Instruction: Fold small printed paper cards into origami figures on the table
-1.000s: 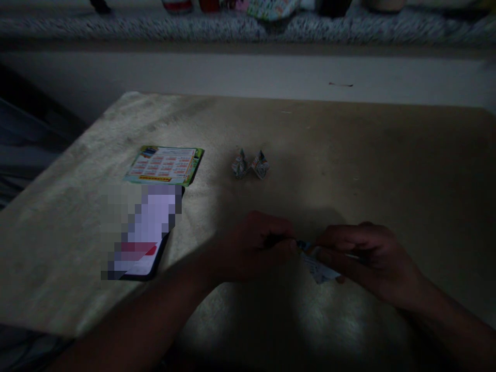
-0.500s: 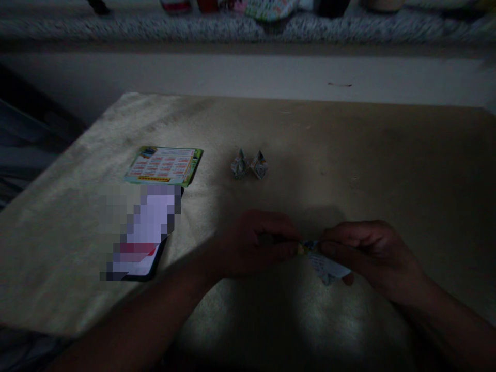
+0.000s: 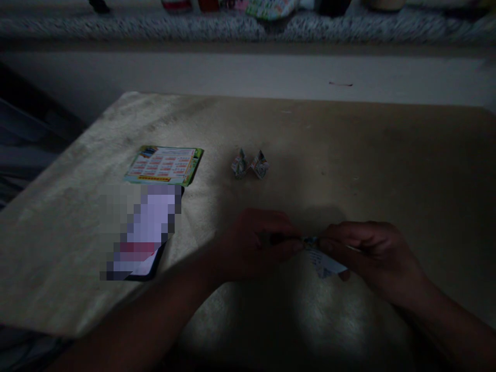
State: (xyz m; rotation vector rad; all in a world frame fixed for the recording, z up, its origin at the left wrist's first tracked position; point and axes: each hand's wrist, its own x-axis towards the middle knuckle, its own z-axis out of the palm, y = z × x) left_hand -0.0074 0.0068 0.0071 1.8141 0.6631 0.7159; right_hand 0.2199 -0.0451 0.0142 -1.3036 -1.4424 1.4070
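Between my two hands, low and right of the middle, is a small piece of folded printed paper. My left hand pinches its upper left corner between thumb and fingers. From the other side, my right hand grips the top edge, and one of its fingertips shows below the paper. A printed, light-coloured flap hangs down under the pinch. Farther back on the table stand two pointed folded paper pieces, side by side, printed like newspaper. Dim light hides the finer folds.
A phone with a blurred screen lies at the left on the table. Just beyond it is a calendar card with a green border. Behind the table runs a speckled stone ledge with several items on it.
My left fingers have shifted slightly right along the paper's top, so less of it shows between the hands. The lower flap has risen a little. Everything else stays in place.
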